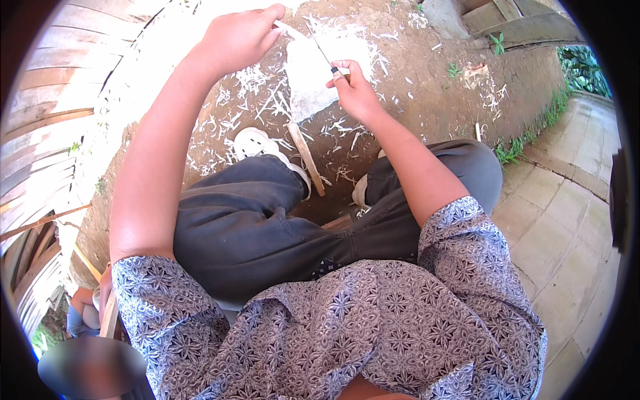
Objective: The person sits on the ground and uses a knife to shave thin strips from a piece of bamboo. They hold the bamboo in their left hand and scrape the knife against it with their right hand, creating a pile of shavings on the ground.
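My left hand (241,41) is closed around a pale, thin strip (291,31), probably wood or bamboo, whose free end points toward the blade. The hand hides the rest of the strip. In my right hand (355,90) I grip the dark handle of a knife (322,51), its narrow blade slanting up and to the left. The blade tip lies close to the strip; whether they touch I cannot tell. Beneath both hands is a white sheet or slab (308,90) on the brown ground, with many pale shavings (273,103) scattered over and around it.
A wooden stick (305,159) lies between my white shoes (257,142). Woven or split-bamboo slats (57,73) run along the left. Another person (83,313) is at lower left beside a wooden post. Pale paving or boards (567,200) and grass (533,133) edge the right.
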The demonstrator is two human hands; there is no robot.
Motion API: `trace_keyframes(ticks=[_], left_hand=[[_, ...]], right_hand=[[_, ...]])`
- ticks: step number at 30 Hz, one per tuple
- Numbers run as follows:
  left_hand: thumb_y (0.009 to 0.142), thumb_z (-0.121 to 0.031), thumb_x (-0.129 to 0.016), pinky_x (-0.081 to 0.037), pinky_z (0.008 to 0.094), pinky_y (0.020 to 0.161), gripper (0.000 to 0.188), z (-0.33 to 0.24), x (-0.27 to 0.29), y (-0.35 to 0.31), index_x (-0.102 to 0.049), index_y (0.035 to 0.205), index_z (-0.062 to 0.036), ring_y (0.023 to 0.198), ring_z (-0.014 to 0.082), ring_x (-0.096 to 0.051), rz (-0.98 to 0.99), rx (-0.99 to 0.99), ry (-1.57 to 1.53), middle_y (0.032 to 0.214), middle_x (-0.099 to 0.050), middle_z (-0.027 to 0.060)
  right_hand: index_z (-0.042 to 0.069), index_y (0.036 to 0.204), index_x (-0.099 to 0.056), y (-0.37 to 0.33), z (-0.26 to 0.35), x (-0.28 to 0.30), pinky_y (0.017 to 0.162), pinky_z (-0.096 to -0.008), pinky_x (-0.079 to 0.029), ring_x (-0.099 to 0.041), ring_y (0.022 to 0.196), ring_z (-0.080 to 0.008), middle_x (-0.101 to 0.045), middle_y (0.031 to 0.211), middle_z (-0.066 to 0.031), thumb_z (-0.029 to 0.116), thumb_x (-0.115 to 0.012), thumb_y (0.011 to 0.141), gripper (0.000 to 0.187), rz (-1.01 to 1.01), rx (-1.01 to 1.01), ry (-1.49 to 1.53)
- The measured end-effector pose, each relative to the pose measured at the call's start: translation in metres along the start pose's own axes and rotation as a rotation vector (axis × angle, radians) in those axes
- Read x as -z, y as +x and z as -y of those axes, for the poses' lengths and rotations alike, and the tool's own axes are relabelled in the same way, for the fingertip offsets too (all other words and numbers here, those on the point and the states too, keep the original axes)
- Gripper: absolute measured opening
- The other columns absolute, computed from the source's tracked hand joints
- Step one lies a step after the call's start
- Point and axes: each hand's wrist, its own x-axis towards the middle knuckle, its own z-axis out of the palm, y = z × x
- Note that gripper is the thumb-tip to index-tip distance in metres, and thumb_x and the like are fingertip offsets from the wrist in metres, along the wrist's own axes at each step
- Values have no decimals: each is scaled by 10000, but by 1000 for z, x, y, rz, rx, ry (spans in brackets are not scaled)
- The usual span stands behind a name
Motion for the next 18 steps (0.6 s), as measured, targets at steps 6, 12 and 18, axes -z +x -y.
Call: trace_keyframes(ticks=[6,12,18], left_hand=[[1052,-309,-520,-541,486,790,233,-12,-9,2,-526,1135,-91,909,377,-692,-147,9,-5,992,-713,174],[1080,-294,-454,-518,523,785,230,-25,-3,-1,-511,1102,-72,891,417,-676,-40,35,-129,944,-693,218],[1078,-296,-440,-529,531,786,246,-24,1,0,-533,1058,-69,874,412,-681,-15,-38,-144,910,-698,205]], right_hand=[[90,1314,-507,-4,4,4,827,-384,-507,-677,841,-242,-706,896,-137,257,-537,1017,342,-34,-48,-37],[71,1280,-503,-6,50,7,747,-398,-509,-663,753,-271,-682,824,-128,307,-534,1045,335,-144,107,84],[54,1245,-510,-16,50,5,750,-457,-522,-695,786,-361,-710,846,-168,325,-519,1059,328,-202,223,-62]])
